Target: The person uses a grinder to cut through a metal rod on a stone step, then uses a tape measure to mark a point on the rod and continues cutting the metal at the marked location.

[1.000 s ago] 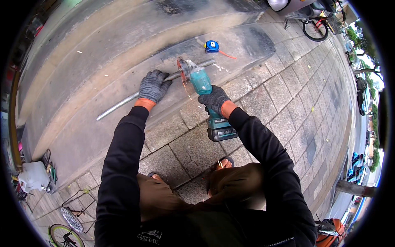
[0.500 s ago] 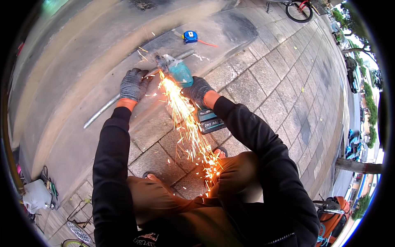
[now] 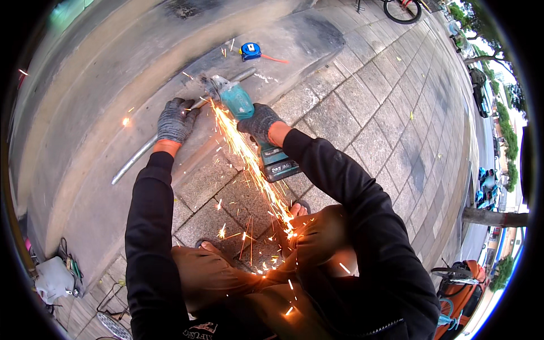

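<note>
A grey metal pipe (image 3: 135, 158) lies slantwise on the concrete step. My left hand (image 3: 177, 120), in a grey knit glove with an orange cuff, is closed round the pipe and presses it to the step. To its right, my gloved right hand (image 3: 260, 122) grips a teal cordless angle grinder (image 3: 237, 102) with a battery (image 3: 281, 168) at its rear end. The grinder's head rests at the pipe, and its disc is mostly hidden. A bright stream of sparks (image 3: 245, 156) flies from there down toward my trouser legs.
A blue tape measure (image 3: 250, 51) with a red strap lies on the step beyond the pipe. My sandalled feet (image 3: 300, 208) are on the paving below the sparks. A whitish plastic container (image 3: 54, 279) stands at the lower left. A bicycle wheel (image 3: 402, 8) shows at the top right.
The whole view has shifted slightly, so the scene sits a little further left. Both hands keep their grips, and the spark stream looks narrower, with more stray sparks near my legs.
</note>
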Demonstrator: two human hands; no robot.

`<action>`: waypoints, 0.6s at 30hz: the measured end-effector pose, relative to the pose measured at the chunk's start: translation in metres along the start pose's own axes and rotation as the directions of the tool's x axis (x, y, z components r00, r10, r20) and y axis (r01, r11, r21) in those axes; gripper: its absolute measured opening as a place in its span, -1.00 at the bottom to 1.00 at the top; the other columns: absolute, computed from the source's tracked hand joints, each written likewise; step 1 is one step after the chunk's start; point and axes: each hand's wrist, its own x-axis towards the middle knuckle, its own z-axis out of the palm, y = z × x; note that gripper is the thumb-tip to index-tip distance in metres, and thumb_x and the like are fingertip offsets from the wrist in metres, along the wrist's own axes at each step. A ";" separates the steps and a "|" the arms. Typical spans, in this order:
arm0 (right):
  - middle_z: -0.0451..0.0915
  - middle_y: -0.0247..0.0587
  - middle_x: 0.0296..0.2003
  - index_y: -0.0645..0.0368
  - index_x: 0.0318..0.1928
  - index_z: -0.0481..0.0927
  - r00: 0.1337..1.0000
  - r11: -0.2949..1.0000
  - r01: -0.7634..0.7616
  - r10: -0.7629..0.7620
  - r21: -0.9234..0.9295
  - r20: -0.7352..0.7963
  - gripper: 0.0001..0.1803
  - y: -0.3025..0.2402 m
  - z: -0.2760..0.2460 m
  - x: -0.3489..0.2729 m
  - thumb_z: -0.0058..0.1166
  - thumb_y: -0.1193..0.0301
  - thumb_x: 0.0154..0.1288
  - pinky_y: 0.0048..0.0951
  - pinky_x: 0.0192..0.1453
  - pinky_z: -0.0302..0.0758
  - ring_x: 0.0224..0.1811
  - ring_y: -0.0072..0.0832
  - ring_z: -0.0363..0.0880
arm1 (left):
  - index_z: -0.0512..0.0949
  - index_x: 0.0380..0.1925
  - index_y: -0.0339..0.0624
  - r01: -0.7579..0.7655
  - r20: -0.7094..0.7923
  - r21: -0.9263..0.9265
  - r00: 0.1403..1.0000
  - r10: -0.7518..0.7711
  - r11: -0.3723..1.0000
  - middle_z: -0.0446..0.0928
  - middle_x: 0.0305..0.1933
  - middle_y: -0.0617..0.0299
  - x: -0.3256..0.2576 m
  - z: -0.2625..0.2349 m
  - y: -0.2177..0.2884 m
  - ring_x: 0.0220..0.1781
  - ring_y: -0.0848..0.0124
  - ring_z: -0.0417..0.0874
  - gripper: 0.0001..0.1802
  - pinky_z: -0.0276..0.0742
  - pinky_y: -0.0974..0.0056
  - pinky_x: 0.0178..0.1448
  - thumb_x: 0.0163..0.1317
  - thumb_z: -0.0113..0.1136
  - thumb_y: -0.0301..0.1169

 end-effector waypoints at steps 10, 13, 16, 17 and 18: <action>0.80 0.26 0.06 0.30 0.14 0.76 0.996 0.989 0.077 -0.083 -0.127 -0.044 -0.26 0.037 0.010 0.025 0.57 0.02 0.07 -0.05 0.20 0.70 0.11 0.12 0.81 | 0.73 0.26 -0.02 -0.014 0.018 -0.003 1.000 0.014 1.000 0.66 0.27 -0.01 0.001 0.003 -0.003 0.33 -0.06 0.65 -0.55 0.60 -0.08 0.43 0.44 0.32 -0.17; 0.79 0.16 -0.10 0.30 0.10 0.74 0.983 0.977 0.181 -0.184 -0.117 -0.018 -0.36 0.053 0.007 0.025 0.56 0.09 0.15 -0.08 0.02 0.67 -0.08 -0.01 0.78 | 0.73 0.25 -0.02 -0.021 0.022 -0.006 1.000 0.021 1.000 0.66 0.26 -0.01 0.004 0.006 -0.001 0.31 -0.06 0.66 -0.57 0.61 -0.08 0.42 0.44 0.31 -0.20; 0.76 -0.09 -0.38 0.30 0.02 0.71 0.992 0.992 0.116 -0.118 0.055 0.041 -0.54 0.031 0.012 0.004 0.54 0.27 0.24 -0.18 -0.39 0.65 -0.49 -0.33 0.75 | 0.73 0.24 -0.03 -0.043 0.018 0.012 0.999 0.043 0.999 0.67 0.24 -0.01 -0.002 0.005 -0.022 0.29 -0.07 0.67 -0.58 0.64 -0.10 0.37 0.46 0.30 -0.18; 0.76 -0.09 -0.38 0.30 0.02 0.70 0.997 0.994 0.032 -0.038 0.103 0.064 -0.54 0.015 0.011 -0.008 0.53 0.28 0.25 -0.18 -0.39 0.65 -0.49 -0.33 0.75 | 0.74 0.23 -0.03 -0.047 0.007 0.039 0.999 0.047 0.998 0.67 0.23 -0.01 -0.004 0.003 -0.027 0.28 -0.07 0.68 -0.58 0.65 -0.10 0.36 0.46 0.30 -0.18; 0.78 -0.03 -0.34 0.24 -0.06 0.74 0.998 0.988 0.028 -0.036 0.154 0.049 -0.57 0.018 0.011 -0.007 0.58 0.23 0.20 -0.13 -0.45 0.64 -0.50 -0.30 0.78 | 0.74 0.23 -0.03 -0.061 -0.002 0.052 0.998 0.061 0.997 0.67 0.23 -0.01 -0.001 0.003 -0.022 0.27 -0.07 0.68 -0.59 0.66 -0.11 0.34 0.46 0.30 -0.18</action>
